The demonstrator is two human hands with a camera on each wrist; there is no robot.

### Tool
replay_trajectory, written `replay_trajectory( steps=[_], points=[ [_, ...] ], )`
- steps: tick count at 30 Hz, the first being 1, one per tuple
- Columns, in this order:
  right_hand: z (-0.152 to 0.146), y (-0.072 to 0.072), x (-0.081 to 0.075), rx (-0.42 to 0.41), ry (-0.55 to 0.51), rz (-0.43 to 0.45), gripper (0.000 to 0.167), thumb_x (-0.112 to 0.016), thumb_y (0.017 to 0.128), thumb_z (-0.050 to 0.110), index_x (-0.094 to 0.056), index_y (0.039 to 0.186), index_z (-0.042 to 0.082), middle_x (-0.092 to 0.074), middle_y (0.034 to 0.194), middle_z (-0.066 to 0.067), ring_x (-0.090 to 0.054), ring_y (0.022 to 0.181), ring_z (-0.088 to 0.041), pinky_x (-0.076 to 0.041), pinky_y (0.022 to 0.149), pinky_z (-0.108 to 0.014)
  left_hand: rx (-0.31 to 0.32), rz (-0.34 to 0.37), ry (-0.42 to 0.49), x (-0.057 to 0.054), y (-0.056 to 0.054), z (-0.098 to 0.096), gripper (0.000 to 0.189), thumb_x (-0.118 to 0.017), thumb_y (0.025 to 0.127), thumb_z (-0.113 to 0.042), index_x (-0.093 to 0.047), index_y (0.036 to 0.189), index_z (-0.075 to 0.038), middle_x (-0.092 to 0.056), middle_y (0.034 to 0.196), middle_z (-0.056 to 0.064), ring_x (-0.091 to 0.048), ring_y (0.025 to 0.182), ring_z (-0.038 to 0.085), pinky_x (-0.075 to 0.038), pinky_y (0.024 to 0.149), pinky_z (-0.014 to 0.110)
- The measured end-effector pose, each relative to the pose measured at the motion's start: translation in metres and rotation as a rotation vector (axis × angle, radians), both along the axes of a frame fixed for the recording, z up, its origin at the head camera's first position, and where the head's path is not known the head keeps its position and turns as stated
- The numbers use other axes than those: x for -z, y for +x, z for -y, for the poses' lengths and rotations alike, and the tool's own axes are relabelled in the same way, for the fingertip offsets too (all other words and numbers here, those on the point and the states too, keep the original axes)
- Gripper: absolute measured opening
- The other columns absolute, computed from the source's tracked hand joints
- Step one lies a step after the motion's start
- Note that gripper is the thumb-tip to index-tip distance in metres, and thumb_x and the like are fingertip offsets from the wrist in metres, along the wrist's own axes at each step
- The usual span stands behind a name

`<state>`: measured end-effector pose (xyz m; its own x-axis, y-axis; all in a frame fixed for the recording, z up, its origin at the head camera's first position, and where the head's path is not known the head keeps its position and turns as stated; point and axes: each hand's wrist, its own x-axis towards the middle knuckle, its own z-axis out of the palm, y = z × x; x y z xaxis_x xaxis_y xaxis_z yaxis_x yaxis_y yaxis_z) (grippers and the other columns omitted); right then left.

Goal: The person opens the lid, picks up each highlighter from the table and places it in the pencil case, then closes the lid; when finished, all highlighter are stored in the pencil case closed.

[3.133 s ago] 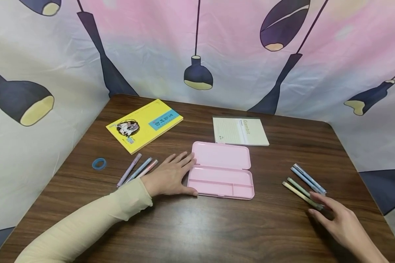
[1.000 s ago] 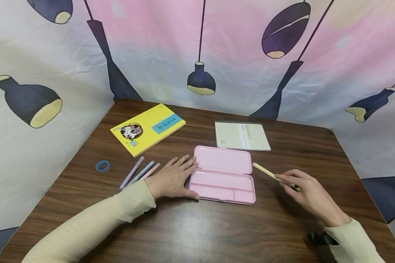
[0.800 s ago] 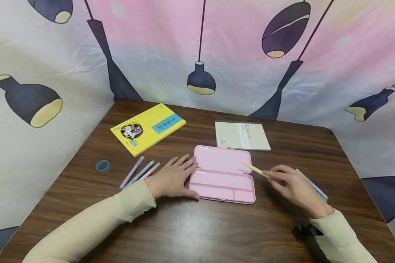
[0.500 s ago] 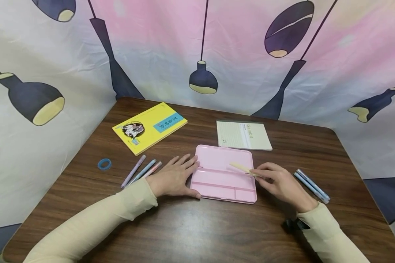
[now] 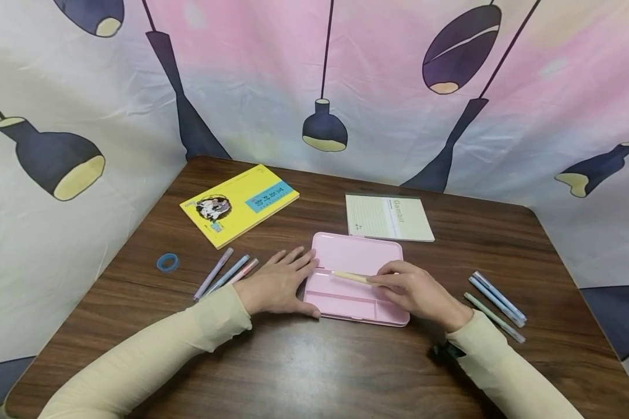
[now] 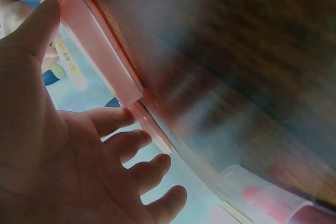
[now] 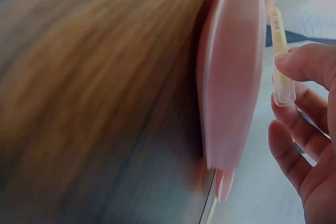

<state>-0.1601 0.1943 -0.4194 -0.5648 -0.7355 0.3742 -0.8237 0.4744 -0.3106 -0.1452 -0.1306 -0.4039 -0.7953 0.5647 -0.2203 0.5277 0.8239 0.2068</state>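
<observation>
A pink pencil case (image 5: 357, 254) lies unfolded on the table, its lid toward the back and its divided tray toward the front. Against its left side rests my left hand (image 5: 279, 284), fingers spread; the left wrist view shows the thumb and index fingertips touching the case (image 6: 100, 45). Over the tray, my right hand (image 5: 416, 291) pinches a pale yellow pen (image 5: 352, 277) between thumb and fingers, the pen pointing left. In the right wrist view the yellow pen (image 7: 279, 51) is held above the case's rim, apart from it.
Two blue pens (image 5: 498, 299) and a green pen (image 5: 494, 317) lie to the right. Left of the case are a purple pen (image 5: 213, 273), a blue pen (image 5: 233, 270), a pink pen (image 5: 246, 270) and a blue tape ring (image 5: 167, 262). Behind lie a yellow book (image 5: 241, 203) and a cream notebook (image 5: 390, 217).
My right hand has picked up the yellow pen from the right-hand group and carried it left over the case. The green pen stays on the table. My left hand keeps its place.
</observation>
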Motion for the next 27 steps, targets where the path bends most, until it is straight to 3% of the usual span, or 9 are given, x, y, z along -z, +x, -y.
replay_trajectory(
  steps=[9,17,27],
  points=[
    [0.015,-0.005,-0.001,-0.073,0.056,0.013,0.032,-0.079,0.086,0.012,-0.076,0.117,0.017,-0.065,0.104,0.007,-0.057,0.090,-0.006,-0.052,0.076,-0.026,-0.013,0.003,-0.008,0.004,0.001,-0.001,0.110,-0.059,0.077,-0.081,-0.028,0.159,-0.014,-0.016,0.167,0.006,-0.011,0.153,0.030,-0.013,0.122,0.053],
    [0.024,-0.013,-0.002,-0.079,0.143,0.027,0.030,-0.075,0.089,0.012,-0.076,0.119,0.018,-0.065,0.103,0.006,-0.057,0.091,-0.007,-0.052,0.076,-0.028,-0.008,-0.011,0.000,0.002,0.002,0.000,0.110,-0.060,0.077,-0.080,-0.029,0.158,-0.012,-0.017,0.166,0.008,-0.012,0.153,0.031,-0.014,0.121,0.054],
    [0.029,-0.019,-0.002,-0.100,0.153,0.028,0.029,-0.074,0.089,0.010,-0.076,0.117,0.016,-0.065,0.103,0.005,-0.057,0.090,-0.007,-0.052,0.075,-0.024,-0.013,-0.006,0.007,0.001,0.001,0.000,0.109,-0.061,0.077,-0.079,-0.030,0.158,-0.013,-0.017,0.166,0.007,-0.012,0.153,0.031,-0.013,0.121,0.053]
  ],
)
